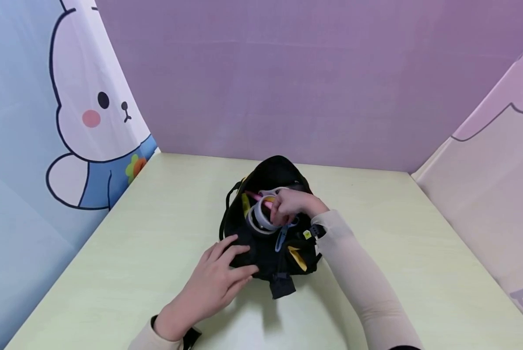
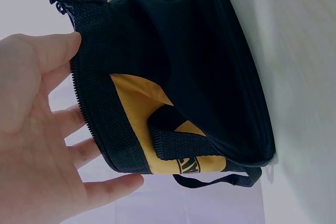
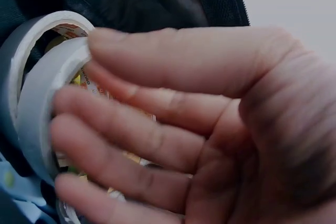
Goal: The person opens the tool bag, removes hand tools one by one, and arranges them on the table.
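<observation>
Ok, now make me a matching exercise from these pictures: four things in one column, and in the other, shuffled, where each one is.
Things
1. Left hand
2. Right hand
3. Black fabric bag
4. Plain purple backdrop

Places
A. Behind the smooth pale yellow-green table
B. At the round grey rolls
C. Standing on the table
D. At the bag's zippered edge

Pairs: 1-D, 2-B, 3-C, 4-A.

A pale yellow-green tabletop (image 1: 112, 272), a black-and-yellow bag (image 1: 265, 255) directly on it
</observation>
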Motion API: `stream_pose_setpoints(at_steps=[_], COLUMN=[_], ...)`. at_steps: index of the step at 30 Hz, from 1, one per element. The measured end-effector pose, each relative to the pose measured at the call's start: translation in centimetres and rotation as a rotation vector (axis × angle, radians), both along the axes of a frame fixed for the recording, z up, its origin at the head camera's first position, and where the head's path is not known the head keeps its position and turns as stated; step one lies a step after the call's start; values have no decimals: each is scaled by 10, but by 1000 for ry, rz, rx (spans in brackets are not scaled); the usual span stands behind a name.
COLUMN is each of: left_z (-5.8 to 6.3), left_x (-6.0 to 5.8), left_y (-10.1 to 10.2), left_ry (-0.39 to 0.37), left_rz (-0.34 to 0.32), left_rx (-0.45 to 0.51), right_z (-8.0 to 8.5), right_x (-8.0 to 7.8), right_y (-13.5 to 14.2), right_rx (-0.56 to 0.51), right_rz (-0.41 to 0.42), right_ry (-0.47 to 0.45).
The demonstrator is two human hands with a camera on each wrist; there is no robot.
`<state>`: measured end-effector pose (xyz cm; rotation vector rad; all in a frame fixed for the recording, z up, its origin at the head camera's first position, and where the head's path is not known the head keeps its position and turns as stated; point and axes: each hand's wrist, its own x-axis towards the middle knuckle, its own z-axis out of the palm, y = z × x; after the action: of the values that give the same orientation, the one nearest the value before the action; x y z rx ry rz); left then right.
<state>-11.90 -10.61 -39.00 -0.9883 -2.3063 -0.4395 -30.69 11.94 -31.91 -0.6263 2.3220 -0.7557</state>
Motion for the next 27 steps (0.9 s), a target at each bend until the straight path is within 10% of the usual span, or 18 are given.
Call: stream_pose_setpoints(at_steps=[27], left_z=[0], left_x=[-1], left_y=[3], left_ry=[-16], left_rz=[6], left_rx=[7], right_z=[-31], right_x=[-6], right_y=[-4], right_rx=[-152], right_rz=[39], right_ry=[154])
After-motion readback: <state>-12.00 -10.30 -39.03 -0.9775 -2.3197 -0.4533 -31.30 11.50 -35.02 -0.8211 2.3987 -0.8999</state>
